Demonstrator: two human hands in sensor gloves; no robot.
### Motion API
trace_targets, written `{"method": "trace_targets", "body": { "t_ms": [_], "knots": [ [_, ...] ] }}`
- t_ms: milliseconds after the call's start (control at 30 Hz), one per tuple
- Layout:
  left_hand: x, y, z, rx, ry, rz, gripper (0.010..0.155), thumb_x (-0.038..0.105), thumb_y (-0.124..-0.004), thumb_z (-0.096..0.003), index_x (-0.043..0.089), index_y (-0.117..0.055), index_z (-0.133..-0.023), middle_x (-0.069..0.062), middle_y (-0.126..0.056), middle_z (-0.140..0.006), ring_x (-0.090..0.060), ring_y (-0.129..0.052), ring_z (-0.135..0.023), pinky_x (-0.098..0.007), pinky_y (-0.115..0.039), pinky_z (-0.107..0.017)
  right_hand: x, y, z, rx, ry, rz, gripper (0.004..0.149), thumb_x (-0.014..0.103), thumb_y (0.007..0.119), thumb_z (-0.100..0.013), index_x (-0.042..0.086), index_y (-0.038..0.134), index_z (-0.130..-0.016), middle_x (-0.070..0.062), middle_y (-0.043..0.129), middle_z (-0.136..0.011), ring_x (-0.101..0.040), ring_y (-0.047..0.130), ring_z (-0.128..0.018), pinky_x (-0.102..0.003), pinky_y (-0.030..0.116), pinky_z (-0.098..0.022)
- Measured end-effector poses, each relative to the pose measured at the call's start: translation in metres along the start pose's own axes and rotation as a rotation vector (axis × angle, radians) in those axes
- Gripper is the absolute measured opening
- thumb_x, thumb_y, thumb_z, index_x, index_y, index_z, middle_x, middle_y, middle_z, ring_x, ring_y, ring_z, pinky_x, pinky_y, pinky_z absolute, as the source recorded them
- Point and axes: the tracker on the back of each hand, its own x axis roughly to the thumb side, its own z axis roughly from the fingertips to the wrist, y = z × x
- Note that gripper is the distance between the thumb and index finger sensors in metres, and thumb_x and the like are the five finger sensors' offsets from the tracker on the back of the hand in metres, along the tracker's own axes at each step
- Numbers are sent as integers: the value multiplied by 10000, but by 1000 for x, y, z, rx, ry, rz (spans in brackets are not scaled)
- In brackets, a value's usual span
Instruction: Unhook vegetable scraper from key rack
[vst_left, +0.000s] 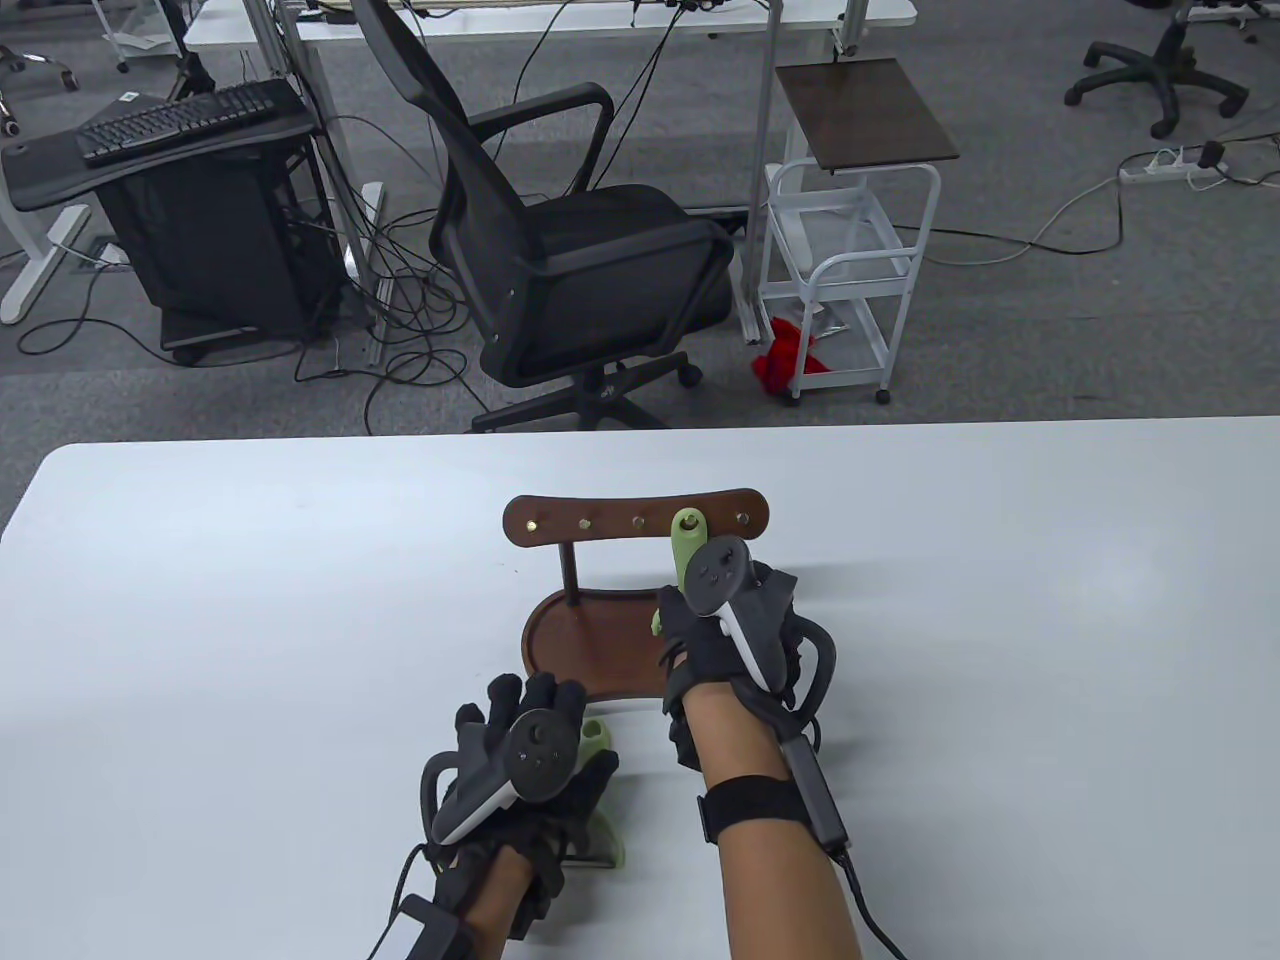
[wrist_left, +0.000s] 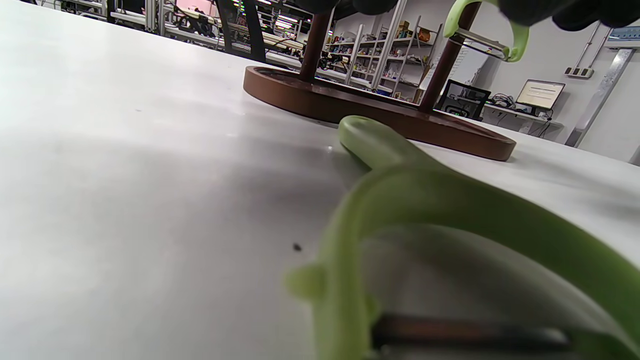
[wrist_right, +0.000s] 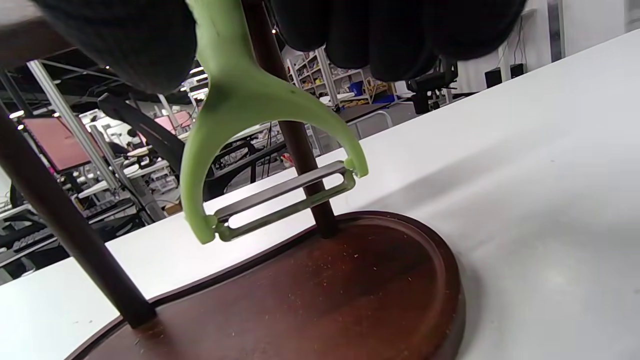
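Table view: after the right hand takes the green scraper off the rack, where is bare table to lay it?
Bare table lies right of the key rack, and more lies left of its base. It is crowded in front of the base: the left hand rests on a second scraper, and the right hand grips the hanging scraper.

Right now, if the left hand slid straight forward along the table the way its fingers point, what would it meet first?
Probably the dark brown wooden base tray of the key rack; the left hand rests over a second green scraper pointing toward it, though depth is uncertain.
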Motion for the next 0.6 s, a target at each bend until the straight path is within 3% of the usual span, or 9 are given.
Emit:
{"method": "trace_targets", "body": {
  "t_ms": [267, 600],
  "knots": [
    [3, 1, -1, 6, -2, -1, 773, 573, -639, -532, 206, -326, -1136, -162, -250, -1186, -550, -147, -1082, -792, -164, -673, 6, 4, -6, -55, 47, 31, 728, 634, 806, -393, 152, 620, -908, -135, 730, -901, -339, 790, -669, -441, 723, -437],
    [4, 1, -2, 5, 5, -1, 769, 570, -637, -534, 205, -325, -1136, -163, -255, -1184, -551, -162, -1084, -791, -169, -674, 7, 8, -10, -68, 45, -11, 564, 554, 837, -415, 179, 739, -824, -102, 839, -822, -328, 849, -603, -436, 753, -396]
  ]
}}
